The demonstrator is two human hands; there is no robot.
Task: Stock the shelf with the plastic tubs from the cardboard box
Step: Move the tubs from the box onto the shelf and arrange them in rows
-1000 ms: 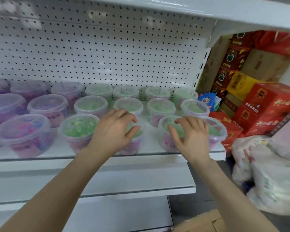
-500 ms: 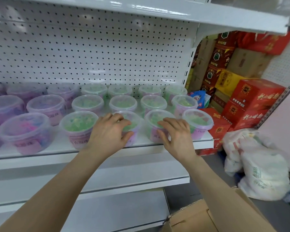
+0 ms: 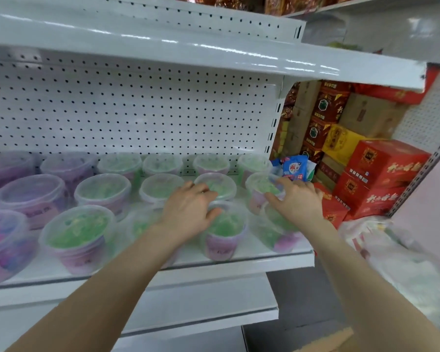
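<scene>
Clear plastic tubs stand in three rows on the white shelf [image 3: 239, 262], green-filled ones [image 3: 76, 235] in the middle and right, purple ones [image 3: 28, 196] at the left. My left hand [image 3: 188, 212] lies palm down over the front row with fingers apart, its thumb touching the lid of a front green tub [image 3: 224, 232]. My right hand [image 3: 299, 199] claws down over the rightmost front tub [image 3: 274, 235], which looks tilted and blurred; its fingertips reach the tub behind [image 3: 258, 184]. A corner of the cardboard box [image 3: 338, 340] shows at the bottom right.
An upper shelf [image 3: 214, 54] overhangs the tubs, with a pegboard back wall [image 3: 137, 110]. Right of the shelf end are stacked red and yellow cartons [image 3: 381, 174], a blue packet [image 3: 295, 168] and white plastic bags [image 3: 396, 265] on the floor. A lower shelf [image 3: 201, 316] lies beneath.
Both hands have shifted right along the front row: the left from the second tub toward the third, the right from the third to the end tub. The view has tilted upward.
</scene>
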